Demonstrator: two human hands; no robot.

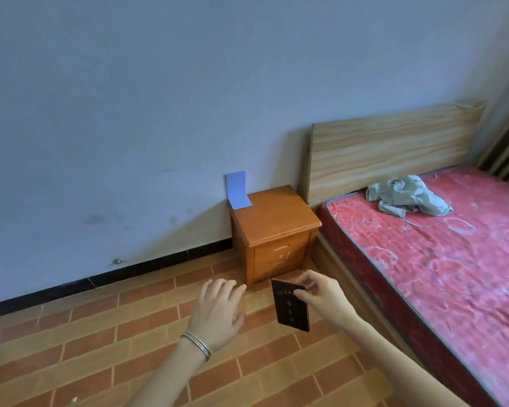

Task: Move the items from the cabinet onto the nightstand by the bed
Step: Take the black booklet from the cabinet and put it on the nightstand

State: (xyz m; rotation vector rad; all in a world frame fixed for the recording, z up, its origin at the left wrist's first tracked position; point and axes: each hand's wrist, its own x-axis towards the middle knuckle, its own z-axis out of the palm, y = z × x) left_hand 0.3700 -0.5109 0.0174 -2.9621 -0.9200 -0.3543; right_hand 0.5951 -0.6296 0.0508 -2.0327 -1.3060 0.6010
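Observation:
My right hand (pixel 321 295) pinches a dark booklet (pixel 290 306) with gold lettering by its upper right edge and holds it upright above the floor. My left hand (pixel 219 312), with bracelets on the wrist, hovers beside it with relaxed, spread fingers and holds nothing. Ahead stands the orange wooden nightstand (pixel 276 227) against the wall, left of the bed (pixel 441 259). A blue bent sheet (pixel 238 193) leans on the wall at the nightstand's back left corner. The cabinet is out of view.
The bed has a red patterned mattress, a wooden headboard (pixel 391 145) and a crumpled grey cloth (pixel 406 195) near its head. The floor (pixel 86 348) is brick-patterned tile, with a black baseboard along the pale blue wall.

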